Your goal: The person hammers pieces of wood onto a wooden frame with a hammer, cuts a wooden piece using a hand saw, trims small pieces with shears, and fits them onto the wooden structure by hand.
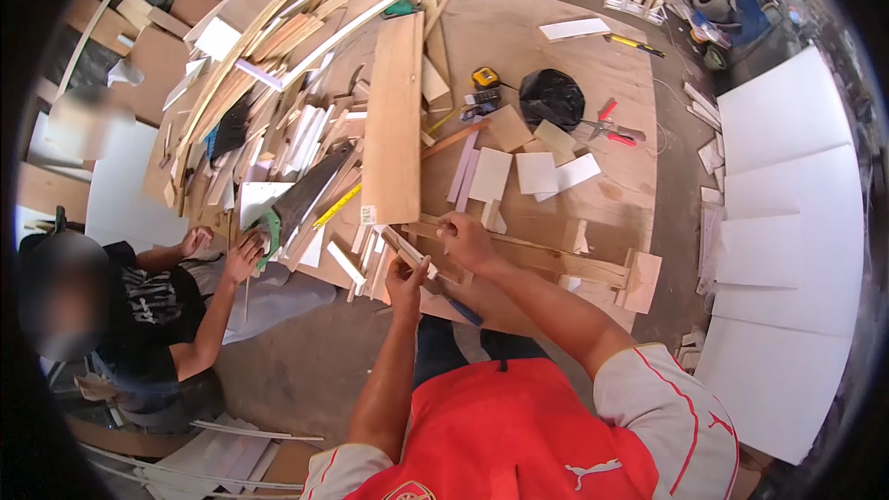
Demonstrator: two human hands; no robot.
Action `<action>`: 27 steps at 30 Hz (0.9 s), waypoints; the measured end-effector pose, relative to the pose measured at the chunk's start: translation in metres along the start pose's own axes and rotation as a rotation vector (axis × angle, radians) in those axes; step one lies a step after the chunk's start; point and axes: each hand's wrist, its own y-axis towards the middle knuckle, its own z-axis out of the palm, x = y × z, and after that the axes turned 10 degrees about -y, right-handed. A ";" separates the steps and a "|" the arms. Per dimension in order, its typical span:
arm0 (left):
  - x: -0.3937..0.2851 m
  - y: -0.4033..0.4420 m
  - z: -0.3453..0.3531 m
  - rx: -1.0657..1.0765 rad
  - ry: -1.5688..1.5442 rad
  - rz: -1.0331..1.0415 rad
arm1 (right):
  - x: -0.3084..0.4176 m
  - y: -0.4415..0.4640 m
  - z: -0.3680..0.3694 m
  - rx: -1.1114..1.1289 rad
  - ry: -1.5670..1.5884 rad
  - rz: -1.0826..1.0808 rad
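Note:
My left hand (406, 283) is closed on a short pale wood strip (407, 250) near the table's front edge. Just right of it, my right hand (466, 241) has its fingers bent together over a long wooden piece (556, 262); whatever they hold, if anything, is too small to make out. That long piece runs right to a wood block (639, 281). A wide wooden board (393, 120) lies beyond my hands. Below them is a dark-handled tool (460, 308) at the table edge.
On the table (611, 83) are a tape measure (484, 78), a black bag (552, 99), red-handled pliers (615, 134) and a pile of wood strips (278, 37). At left a co-worker (153, 301) holds a green-handled saw (269, 231). White panels (787, 222) stand at right.

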 end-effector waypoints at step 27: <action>-0.096 0.070 -0.303 -0.435 -0.316 0.217 | 0.261 0.099 0.397 0.536 0.104 -0.178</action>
